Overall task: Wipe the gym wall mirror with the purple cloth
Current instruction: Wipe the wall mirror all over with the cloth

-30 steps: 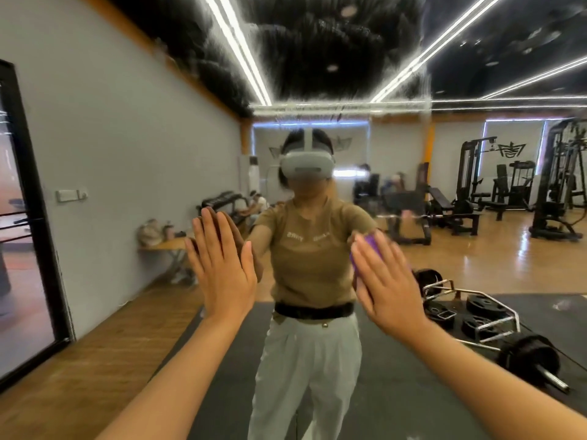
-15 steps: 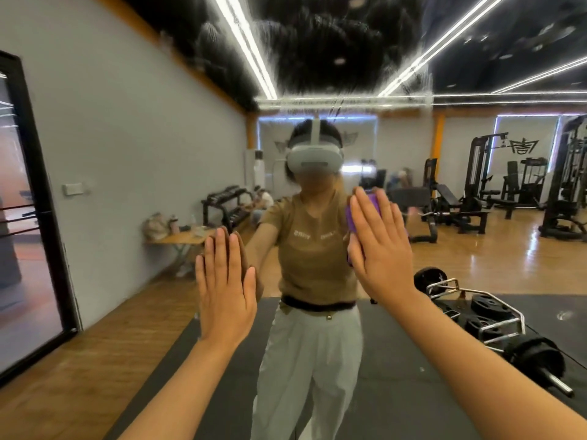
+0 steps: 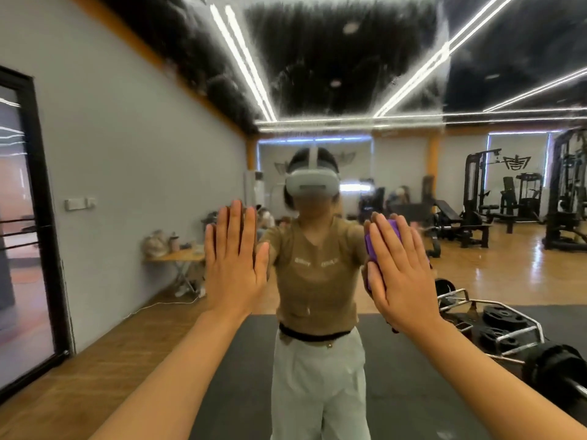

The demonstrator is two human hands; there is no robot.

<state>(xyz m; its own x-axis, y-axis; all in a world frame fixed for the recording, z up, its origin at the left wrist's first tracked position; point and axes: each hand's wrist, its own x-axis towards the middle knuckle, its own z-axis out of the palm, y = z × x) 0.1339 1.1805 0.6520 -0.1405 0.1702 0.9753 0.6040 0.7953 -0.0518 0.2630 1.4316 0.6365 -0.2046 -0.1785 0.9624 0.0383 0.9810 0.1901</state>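
Observation:
The gym wall mirror (image 3: pixel 317 74) fills the whole view, with hazy smears across its upper part. My right hand (image 3: pixel 400 268) lies flat with straight fingers and presses the purple cloth (image 3: pixel 373 246) against the glass; only the cloth's left edge shows past my fingers. My left hand (image 3: pixel 235 262) is flat on the mirror beside it, fingers straight and together, holding nothing. Between my hands the mirror reflects a person in a tan shirt and white trousers wearing a headset.
The mirror reflects a grey wall and dark door frame (image 3: pixel 41 217) at left, a small folding table (image 3: pixel 178 258) with bags, weight plates and a barbell (image 3: pixel 508 328) at right, gym machines (image 3: pixel 565 192) beyond, and a black floor mat.
Both hands have slid up the mirror. My right hand carried the cloth upward first, then my left hand rose to about the same height.

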